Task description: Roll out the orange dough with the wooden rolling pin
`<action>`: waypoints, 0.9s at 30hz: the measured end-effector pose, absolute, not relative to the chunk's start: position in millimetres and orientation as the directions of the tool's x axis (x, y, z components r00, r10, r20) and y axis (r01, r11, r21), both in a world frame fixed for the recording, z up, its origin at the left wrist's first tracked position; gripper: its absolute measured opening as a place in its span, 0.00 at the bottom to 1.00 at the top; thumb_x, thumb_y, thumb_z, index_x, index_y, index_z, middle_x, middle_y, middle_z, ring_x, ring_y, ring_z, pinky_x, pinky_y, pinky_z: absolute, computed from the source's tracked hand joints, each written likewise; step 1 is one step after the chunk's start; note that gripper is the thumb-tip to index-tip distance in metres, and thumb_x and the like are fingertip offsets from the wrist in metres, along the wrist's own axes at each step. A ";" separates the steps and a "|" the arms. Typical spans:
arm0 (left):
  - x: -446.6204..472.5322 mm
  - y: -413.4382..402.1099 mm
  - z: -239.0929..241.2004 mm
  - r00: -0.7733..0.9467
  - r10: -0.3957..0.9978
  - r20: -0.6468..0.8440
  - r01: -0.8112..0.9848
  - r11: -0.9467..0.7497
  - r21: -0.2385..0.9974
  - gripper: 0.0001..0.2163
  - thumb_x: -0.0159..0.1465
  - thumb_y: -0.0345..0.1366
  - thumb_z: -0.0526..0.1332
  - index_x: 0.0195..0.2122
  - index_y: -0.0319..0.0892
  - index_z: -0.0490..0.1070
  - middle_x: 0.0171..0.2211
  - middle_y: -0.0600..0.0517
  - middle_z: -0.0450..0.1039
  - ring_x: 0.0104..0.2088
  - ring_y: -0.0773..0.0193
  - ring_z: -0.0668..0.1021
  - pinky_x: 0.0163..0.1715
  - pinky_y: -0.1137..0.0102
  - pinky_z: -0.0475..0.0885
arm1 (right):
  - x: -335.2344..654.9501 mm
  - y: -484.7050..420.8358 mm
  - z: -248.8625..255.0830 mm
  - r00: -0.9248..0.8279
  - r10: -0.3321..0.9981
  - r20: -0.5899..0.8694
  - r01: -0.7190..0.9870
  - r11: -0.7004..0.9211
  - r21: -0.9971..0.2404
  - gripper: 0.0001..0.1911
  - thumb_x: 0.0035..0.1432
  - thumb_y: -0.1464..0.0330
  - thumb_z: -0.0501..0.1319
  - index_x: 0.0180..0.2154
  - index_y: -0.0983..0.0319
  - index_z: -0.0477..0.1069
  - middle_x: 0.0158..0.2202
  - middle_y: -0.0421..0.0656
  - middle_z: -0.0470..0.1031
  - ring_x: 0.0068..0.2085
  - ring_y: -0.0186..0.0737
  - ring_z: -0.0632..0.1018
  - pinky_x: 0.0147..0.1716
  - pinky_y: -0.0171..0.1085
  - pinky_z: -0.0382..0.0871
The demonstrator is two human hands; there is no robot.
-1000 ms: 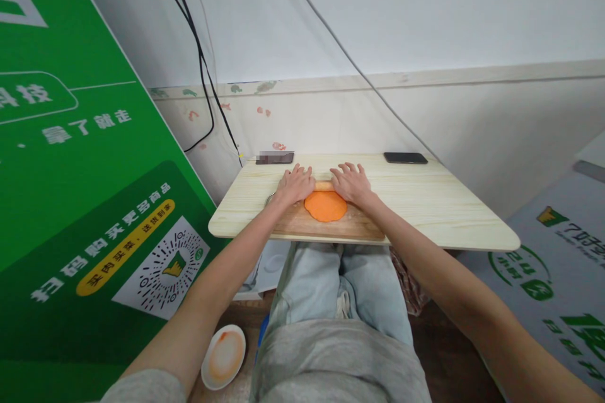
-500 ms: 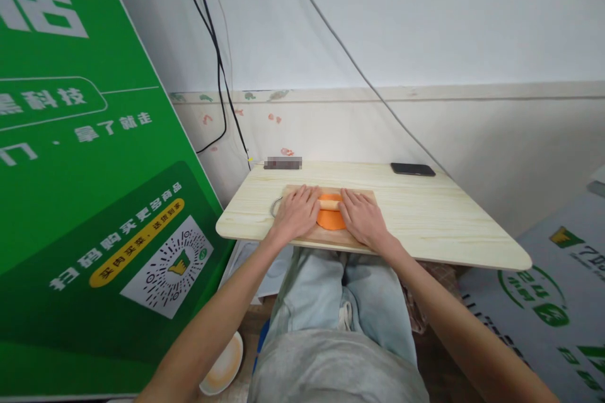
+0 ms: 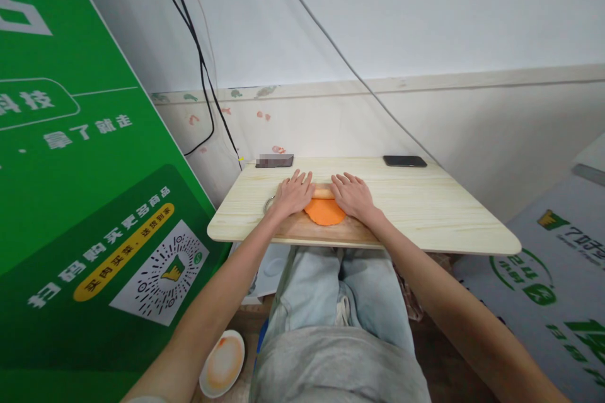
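A flat round of orange dough (image 3: 325,211) lies on a wooden board (image 3: 326,230) at the near edge of a pale wooden table (image 3: 425,208). A wooden rolling pin (image 3: 324,192) rests across the dough's far edge. My left hand (image 3: 292,193) presses flat on the pin's left end, fingers stretched out. My right hand (image 3: 353,195) lies flat on the pin's right end, fingers spread forward. Most of the pin is hidden under both palms.
Two dark phones lie at the table's back, one to the left (image 3: 275,160) and one to the right (image 3: 404,161). A green printed banner (image 3: 85,189) leans at the left. Cables (image 3: 198,56) hang down the wall. A white bowl (image 3: 222,362) with orange residue sits on the floor.
Both hands had drawn the pin back over the middle of the dough half a second ago; now they have pushed it forward to the dough's far edge.
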State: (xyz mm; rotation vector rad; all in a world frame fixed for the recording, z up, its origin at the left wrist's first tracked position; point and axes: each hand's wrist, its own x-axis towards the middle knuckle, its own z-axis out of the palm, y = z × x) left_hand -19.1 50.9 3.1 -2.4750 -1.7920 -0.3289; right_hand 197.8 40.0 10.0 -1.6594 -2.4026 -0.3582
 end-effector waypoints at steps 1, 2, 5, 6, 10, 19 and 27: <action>-18.3 58.6 3.9 0.293 0.937 0.191 0.948 -0.310 0.070 0.29 0.83 0.44 0.41 0.81 0.45 0.58 0.80 0.44 0.61 0.82 0.48 0.57 0.77 0.48 0.58 | 197.3 46.2 10.5 -0.348 0.892 0.289 0.938 0.335 0.095 0.29 0.83 0.62 0.40 0.70 0.62 0.72 0.70 0.52 0.76 0.72 0.53 0.71 0.68 0.48 0.62; -17.6 66.0 4.6 0.288 0.941 0.176 0.950 -0.304 0.070 0.29 0.83 0.43 0.42 0.81 0.44 0.58 0.80 0.44 0.61 0.82 0.47 0.57 0.77 0.47 0.58 | 197.0 52.2 10.9 -0.348 0.895 0.280 0.937 0.332 0.107 0.29 0.83 0.63 0.41 0.69 0.61 0.73 0.70 0.52 0.77 0.72 0.53 0.71 0.68 0.48 0.62; -16.1 84.8 5.7 0.277 0.947 0.163 0.953 -0.293 0.081 0.30 0.82 0.42 0.42 0.81 0.41 0.56 0.80 0.41 0.61 0.82 0.45 0.55 0.77 0.44 0.57 | 196.7 68.5 12.8 -0.355 0.899 0.256 0.934 0.328 0.143 0.29 0.83 0.63 0.42 0.66 0.61 0.76 0.70 0.52 0.76 0.72 0.55 0.70 0.68 0.51 0.61; -15.9 90.0 5.7 0.271 0.948 0.165 0.953 -0.288 0.088 0.30 0.81 0.42 0.42 0.82 0.40 0.55 0.79 0.40 0.61 0.82 0.45 0.54 0.77 0.44 0.57 | 196.6 73.2 13.7 -0.354 0.900 0.254 0.934 0.325 0.150 0.29 0.83 0.63 0.42 0.65 0.61 0.77 0.71 0.53 0.75 0.72 0.56 0.70 0.68 0.52 0.60; -16.1 108.0 3.7 0.229 0.960 0.162 0.963 -0.247 0.104 0.30 0.80 0.42 0.43 0.81 0.40 0.56 0.79 0.38 0.62 0.82 0.43 0.55 0.76 0.44 0.59 | 195.5 86.0 18.1 -0.340 0.908 0.243 0.939 0.313 0.145 0.29 0.82 0.62 0.42 0.68 0.61 0.75 0.71 0.54 0.75 0.71 0.57 0.70 0.68 0.55 0.59; -17.8 104.5 -2.9 0.224 0.960 0.170 0.963 -0.244 0.112 0.30 0.80 0.42 0.44 0.81 0.42 0.57 0.77 0.37 0.63 0.82 0.43 0.55 0.75 0.42 0.59 | 193.9 79.6 13.7 -0.318 0.901 0.294 0.948 0.293 0.128 0.29 0.81 0.63 0.43 0.71 0.61 0.71 0.70 0.55 0.76 0.69 0.56 0.72 0.67 0.52 0.61; -12.2 91.8 8.3 0.233 0.954 0.191 0.963 -0.253 0.089 0.28 0.80 0.41 0.45 0.79 0.44 0.61 0.76 0.37 0.66 0.81 0.42 0.56 0.74 0.41 0.60 | 194.8 74.3 12.1 -0.312 0.911 0.270 0.949 0.287 0.129 0.26 0.81 0.64 0.45 0.67 0.60 0.74 0.65 0.53 0.79 0.65 0.55 0.75 0.64 0.50 0.63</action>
